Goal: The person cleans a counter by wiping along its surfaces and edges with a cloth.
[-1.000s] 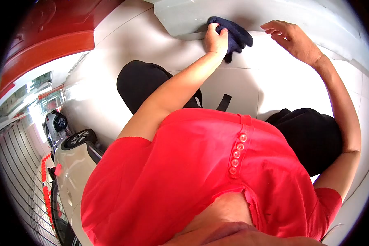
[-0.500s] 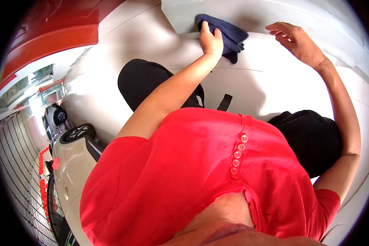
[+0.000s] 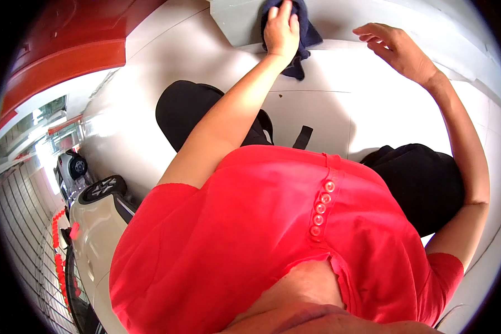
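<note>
My left hand [image 3: 281, 40] is at the top middle of the head view, pressing a dark navy cloth [image 3: 311, 37] against a pale grey panel [image 3: 350, 10]. Its fingers lie over the bunched cloth, and one corner hangs down toward the floor. Part of the cloth is hidden under the hand. To the right, my right hand [image 3: 398, 49] holds nothing; its fingers are loosely bent and apart, close to the lower part of the same panel. Whether the fingertips touch the panel I cannot tell.
A red panel [image 3: 72, 55] rises at the upper left. Light floor tiles [image 3: 312, 111] lie between my black-clad knees. A black strap end [image 3: 303, 137] shows there. Behind on the left stands a beige car [image 3: 94, 234], with another vehicle [image 3: 72, 170] beyond it.
My left hand has moved up and slightly left with the cloth, further onto the grey panel. My right hand keeps its loosely bent pose, shifted slightly in view.
</note>
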Action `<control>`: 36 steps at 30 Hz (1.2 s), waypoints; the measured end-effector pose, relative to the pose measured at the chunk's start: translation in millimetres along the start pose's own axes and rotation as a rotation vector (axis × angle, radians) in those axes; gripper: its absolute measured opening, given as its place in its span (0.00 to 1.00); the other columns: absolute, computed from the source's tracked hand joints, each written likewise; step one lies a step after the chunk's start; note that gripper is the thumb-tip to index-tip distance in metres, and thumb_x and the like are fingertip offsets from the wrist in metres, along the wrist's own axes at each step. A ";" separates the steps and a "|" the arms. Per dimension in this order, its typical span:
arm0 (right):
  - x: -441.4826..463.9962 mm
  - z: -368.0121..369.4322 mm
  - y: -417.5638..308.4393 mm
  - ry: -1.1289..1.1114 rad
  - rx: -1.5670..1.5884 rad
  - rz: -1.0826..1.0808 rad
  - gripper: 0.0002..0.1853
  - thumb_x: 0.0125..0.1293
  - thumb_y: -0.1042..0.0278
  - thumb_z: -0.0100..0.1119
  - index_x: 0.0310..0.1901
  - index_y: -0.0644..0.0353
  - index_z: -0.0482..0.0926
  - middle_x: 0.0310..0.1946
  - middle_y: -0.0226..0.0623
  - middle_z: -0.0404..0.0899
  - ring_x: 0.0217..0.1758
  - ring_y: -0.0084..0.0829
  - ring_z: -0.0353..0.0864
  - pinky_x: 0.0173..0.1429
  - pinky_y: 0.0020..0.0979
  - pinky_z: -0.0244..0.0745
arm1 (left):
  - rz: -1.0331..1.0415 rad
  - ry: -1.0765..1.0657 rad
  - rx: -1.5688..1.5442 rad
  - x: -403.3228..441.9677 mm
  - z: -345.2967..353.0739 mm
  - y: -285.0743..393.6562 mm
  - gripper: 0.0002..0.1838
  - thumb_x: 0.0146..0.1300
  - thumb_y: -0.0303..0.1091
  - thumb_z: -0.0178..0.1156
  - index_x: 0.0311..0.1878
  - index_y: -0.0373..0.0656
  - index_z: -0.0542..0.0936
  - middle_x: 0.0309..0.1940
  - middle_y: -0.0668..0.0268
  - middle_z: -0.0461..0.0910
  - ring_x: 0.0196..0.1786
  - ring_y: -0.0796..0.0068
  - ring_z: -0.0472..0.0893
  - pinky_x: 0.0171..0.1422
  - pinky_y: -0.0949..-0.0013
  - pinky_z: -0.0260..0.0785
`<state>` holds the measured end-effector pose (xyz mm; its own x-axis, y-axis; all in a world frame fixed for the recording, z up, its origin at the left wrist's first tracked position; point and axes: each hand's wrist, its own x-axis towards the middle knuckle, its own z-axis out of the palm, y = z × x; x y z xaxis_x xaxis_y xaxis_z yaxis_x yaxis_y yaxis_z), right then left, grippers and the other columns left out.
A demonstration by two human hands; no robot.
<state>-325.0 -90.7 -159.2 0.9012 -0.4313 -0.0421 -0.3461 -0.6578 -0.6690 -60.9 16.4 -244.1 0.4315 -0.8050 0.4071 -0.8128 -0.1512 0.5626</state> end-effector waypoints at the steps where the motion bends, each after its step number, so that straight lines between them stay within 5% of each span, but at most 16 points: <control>1: -0.7 0.7 0.6 0.011 -0.026 -0.010 0.16 0.75 0.75 0.51 0.61 0.57 0.77 0.56 0.42 0.82 0.60 0.40 0.83 0.62 0.39 0.82 | 0.096 -0.125 0.039 -6.5 -0.6 2.4 0.19 0.64 0.32 0.61 0.59 0.53 0.76 0.40 0.54 0.75 0.46 0.45 0.78 0.48 0.50 0.74; 6: -2.5 -8.9 -1.7 0.043 -0.008 -0.051 0.16 0.75 0.75 0.50 0.62 0.57 0.77 0.56 0.43 0.82 0.59 0.40 0.83 0.64 0.40 0.81 | 0.096 -0.373 0.115 -50.8 6.8 -14.6 0.18 0.65 0.34 0.60 0.58 0.59 0.78 0.45 0.63 0.76 0.47 0.54 0.80 0.49 0.53 0.75; 11: -7.4 -10.3 4.3 0.184 -0.052 -0.069 0.16 0.74 0.75 0.52 0.61 0.57 0.77 0.55 0.43 0.82 0.60 0.39 0.83 0.64 0.39 0.81 | 0.080 -0.120 0.106 -38.8 12.5 -5.1 0.24 0.64 0.36 0.62 0.63 0.43 0.72 0.47 0.49 0.74 0.48 0.42 0.78 0.52 0.49 0.72; 13: -8.6 -24.5 -16.1 0.194 0.052 -0.043 0.13 0.70 0.72 0.55 0.55 0.61 0.79 0.49 0.46 0.83 0.53 0.42 0.84 0.58 0.39 0.80 | 0.097 -0.184 0.143 -41.3 13.3 -3.0 0.26 0.63 0.36 0.64 0.64 0.44 0.72 0.49 0.52 0.72 0.52 0.45 0.76 0.54 0.48 0.70; 15: -12.5 -32.6 -23.4 0.218 0.124 -0.052 0.12 0.67 0.71 0.55 0.49 0.63 0.81 0.42 0.51 0.84 0.45 0.48 0.85 0.51 0.41 0.79 | 0.321 -0.220 0.287 -46.4 9.9 1.2 0.27 0.60 0.36 0.66 0.64 0.47 0.73 0.51 0.57 0.71 0.55 0.50 0.73 0.57 0.49 0.67; 17: -10.7 -12.2 -10.8 0.170 -0.011 0.000 0.16 0.74 0.75 0.53 0.60 0.58 0.77 0.55 0.43 0.82 0.60 0.39 0.83 0.64 0.38 0.81 | 0.464 -0.409 0.446 -51.1 12.0 -12.5 0.28 0.56 0.39 0.69 0.62 0.52 0.77 0.55 0.62 0.71 0.59 0.57 0.70 0.63 0.51 0.62; 21: -12.1 -16.4 -30.1 0.107 0.014 -0.003 0.14 0.72 0.75 0.55 0.58 0.60 0.79 0.50 0.43 0.84 0.55 0.38 0.85 0.61 0.36 0.82 | 0.543 -0.372 0.457 -45.6 19.1 -14.7 0.28 0.54 0.40 0.71 0.60 0.55 0.77 0.57 0.65 0.71 0.60 0.58 0.69 0.68 0.51 0.58; 23: -11.2 -16.5 -51.2 0.051 0.370 -0.027 0.13 0.71 0.74 0.58 0.55 0.63 0.79 0.48 0.44 0.84 0.52 0.37 0.85 0.63 0.36 0.80 | 0.612 -0.343 0.468 -28.2 28.1 -1.9 0.29 0.53 0.37 0.70 0.61 0.57 0.77 0.58 0.68 0.70 0.61 0.62 0.69 0.66 0.51 0.60; 25: -13.0 -20.9 -55.4 0.047 0.387 -0.064 0.13 0.70 0.75 0.57 0.54 0.63 0.79 0.47 0.46 0.84 0.51 0.38 0.85 0.62 0.36 0.80 | 0.633 -0.301 0.450 -22.2 34.7 5.8 0.27 0.53 0.36 0.70 0.59 0.55 0.77 0.57 0.70 0.71 0.60 0.65 0.70 0.65 0.53 0.61; 26: -14.1 -21.9 -57.9 0.060 0.394 -0.062 0.13 0.70 0.75 0.57 0.54 0.63 0.79 0.47 0.46 0.84 0.51 0.38 0.85 0.62 0.36 0.80 | 0.490 -0.526 0.141 -9.9 44.9 10.1 0.26 0.53 0.35 0.69 0.58 0.54 0.77 0.55 0.71 0.72 0.60 0.67 0.71 0.63 0.55 0.61; 29: -15.3 -24.6 -70.1 0.080 0.320 -0.073 0.13 0.69 0.76 0.57 0.54 0.64 0.79 0.44 0.46 0.84 0.50 0.38 0.85 0.59 0.36 0.80 | 0.586 -0.563 -0.212 13.1 72.6 51.6 0.24 0.57 0.42 0.63 0.58 0.51 0.76 0.53 0.71 0.74 0.59 0.69 0.72 0.62 0.59 0.62; 32: -16.9 -19.2 -70.3 0.188 0.154 -0.209 0.12 0.68 0.76 0.58 0.52 0.65 0.80 0.41 0.45 0.84 0.46 0.37 0.85 0.52 0.36 0.79 | 1.169 -0.219 0.317 32.6 87.5 111.6 0.29 0.58 0.48 0.61 0.62 0.49 0.74 0.53 0.68 0.74 0.60 0.70 0.71 0.63 0.61 0.60; 34: -15.6 -22.5 -73.1 0.175 0.221 -0.199 0.12 0.68 0.75 0.57 0.52 0.65 0.80 0.41 0.46 0.84 0.45 0.38 0.85 0.52 0.36 0.79 | 1.141 -0.207 0.506 42.6 89.4 165.7 0.28 0.59 0.49 0.60 0.61 0.49 0.75 0.55 0.68 0.72 0.61 0.72 0.67 0.66 0.61 0.57; 35: -14.8 -25.3 -75.2 0.158 0.288 -0.201 0.12 0.68 0.75 0.57 0.52 0.65 0.80 0.41 0.46 0.85 0.44 0.39 0.86 0.52 0.36 0.79 | 0.997 -0.506 0.332 51.5 105.8 182.5 0.34 0.60 0.39 0.63 0.71 0.45 0.69 0.65 0.55 0.71 0.68 0.61 0.69 0.72 0.56 0.61; 36: -13.0 -28.5 -74.2 0.157 0.176 -0.198 0.12 0.69 0.76 0.55 0.52 0.64 0.80 0.41 0.45 0.85 0.44 0.39 0.86 0.53 0.36 0.79 | 0.975 -0.568 0.377 56.0 114.5 195.5 0.33 0.62 0.39 0.61 0.71 0.44 0.69 0.68 0.56 0.68 0.71 0.62 0.65 0.74 0.54 0.58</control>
<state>-318.5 -53.9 -87.9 0.8904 -0.4049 0.2079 -0.1049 -0.6270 -0.7719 -240.5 -123.9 -193.6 -0.5908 -0.7985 0.1155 -0.8068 0.5835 -0.0930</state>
